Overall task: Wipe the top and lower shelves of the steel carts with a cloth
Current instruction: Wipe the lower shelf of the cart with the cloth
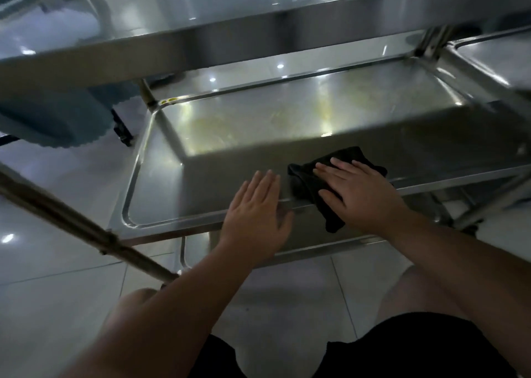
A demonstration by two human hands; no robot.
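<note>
Cloth on lower shelf, near rim

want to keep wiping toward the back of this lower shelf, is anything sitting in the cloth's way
Nothing visible. The right hand presses the black cloth flat at the lower shelf's front edge, and the steel behind it lies bare. The left hand rests beside it, not ahead.

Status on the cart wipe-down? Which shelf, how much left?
Done: cannot tell; the top shelf shows only glare. In hand: the right hand presses a black cloth flat on the lower shelf at its near rim; the left hand rests open beside it. Left: yellowish smears remain across the far part of that shelf, and the neighbouring cart.
</note>
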